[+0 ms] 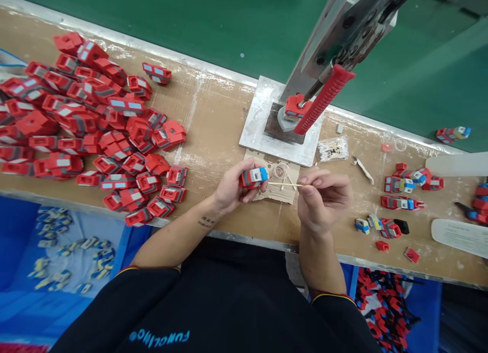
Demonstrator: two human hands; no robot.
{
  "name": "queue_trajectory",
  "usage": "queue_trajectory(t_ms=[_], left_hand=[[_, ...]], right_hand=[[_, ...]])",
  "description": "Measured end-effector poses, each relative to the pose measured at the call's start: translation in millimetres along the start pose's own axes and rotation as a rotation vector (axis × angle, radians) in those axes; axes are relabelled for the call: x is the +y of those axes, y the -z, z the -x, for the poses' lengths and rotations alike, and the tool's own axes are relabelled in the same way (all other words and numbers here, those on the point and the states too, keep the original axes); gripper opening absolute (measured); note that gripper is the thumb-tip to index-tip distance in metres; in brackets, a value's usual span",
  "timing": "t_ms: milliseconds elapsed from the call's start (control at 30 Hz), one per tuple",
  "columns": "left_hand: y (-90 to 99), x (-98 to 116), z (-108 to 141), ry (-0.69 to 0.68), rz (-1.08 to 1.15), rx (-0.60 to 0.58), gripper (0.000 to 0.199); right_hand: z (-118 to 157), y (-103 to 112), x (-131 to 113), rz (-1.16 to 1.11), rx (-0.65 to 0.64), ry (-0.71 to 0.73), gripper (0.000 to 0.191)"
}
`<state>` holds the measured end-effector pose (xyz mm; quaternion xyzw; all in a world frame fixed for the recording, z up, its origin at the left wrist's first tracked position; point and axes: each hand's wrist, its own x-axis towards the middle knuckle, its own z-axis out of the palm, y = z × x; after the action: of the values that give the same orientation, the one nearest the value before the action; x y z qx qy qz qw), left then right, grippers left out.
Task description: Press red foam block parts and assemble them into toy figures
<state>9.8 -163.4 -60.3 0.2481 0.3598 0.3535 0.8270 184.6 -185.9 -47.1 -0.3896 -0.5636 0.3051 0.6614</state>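
In my left hand (232,186) is a small toy vehicle (253,177), red and grey with a white and blue end, gripped between thumb and fingers. My right hand (324,196) pinches a thin cotton swab (285,184) whose far tip points at the blue end of the toy. Whether that tip touches the toy I cannot tell. Below the swab lies a piece of cardboard (280,193) with a few more swabs and a small clear round lid (281,171) on it.
A press with a red handle (324,99) stands on a metal plate (253,121), a red part in its fixture. Red toy bodies (114,144) are heaped at left. A bag of swabs (333,148) and toy pieces (402,203) lie right. Blue bins (131,246) stand below the table edge.
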Motion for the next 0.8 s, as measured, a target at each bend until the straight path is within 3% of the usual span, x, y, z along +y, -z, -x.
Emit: queue_trajectory(t_ms=[267, 533, 667, 800], left_hand=[[3.4, 0.8, -1.6, -0.120, 0.159, 0.025, 0.032], [6.8, -2.2, -2.7, -0.241, 0.094, 0.035, 0.045], [14.6, 0.4, -6.4, -0.474, -0.042, 0.152, 0.062], [31.7, 16.1, -2.1, -0.686, -0.242, 0.368, 0.065]], right_hand=[[-2.1, 6.4, 1.4, 0.045, 0.061, -0.018, 0.029], [-3.4, 9.7, 2.9, 0.042, 0.082, -0.002, 0.029], [-6.1, 18.4, 4.8, -0.017, 0.136, 0.016, 0.026], [-4.3, 31.1, 9.4, -0.042, 0.178, -0.052, 0.027]])
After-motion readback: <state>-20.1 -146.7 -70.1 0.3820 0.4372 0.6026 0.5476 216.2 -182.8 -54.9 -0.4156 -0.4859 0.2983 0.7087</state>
